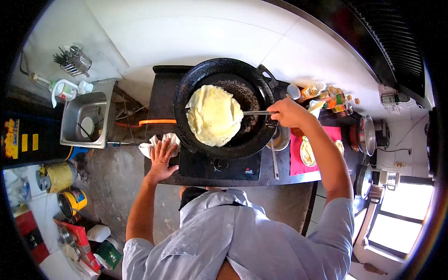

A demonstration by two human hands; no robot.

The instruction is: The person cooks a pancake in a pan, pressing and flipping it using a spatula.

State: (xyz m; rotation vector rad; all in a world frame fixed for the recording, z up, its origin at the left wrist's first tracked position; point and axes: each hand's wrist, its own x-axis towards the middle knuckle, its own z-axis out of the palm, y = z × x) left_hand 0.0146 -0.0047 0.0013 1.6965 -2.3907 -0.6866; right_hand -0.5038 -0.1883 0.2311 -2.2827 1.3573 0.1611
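head camera: inside the black wok [224, 65], toward its left side, lies a pale yellow egg sheet [214, 114], with wrinkled, uneven edges. right of the wok, the right hand [290, 112] is closed around the handle of a metal utensil [256, 113] that reaches over the rim to the sheet's right edge; whether its tip sits under the sheet, i cannot tell. just left of the wok, the left hand [161, 161] lies with fingers spread on a white cloth [146, 149]. the sheet looks light, limp and easy to tear, probably a bit slick with oil, so it is best borne from beneath its middle rather than tugged by the thin rim. the wok itself looks heavy, stiff and likely hot; its loop handle [273, 82] at the far right, gripped through cloth, would be the safer hold.
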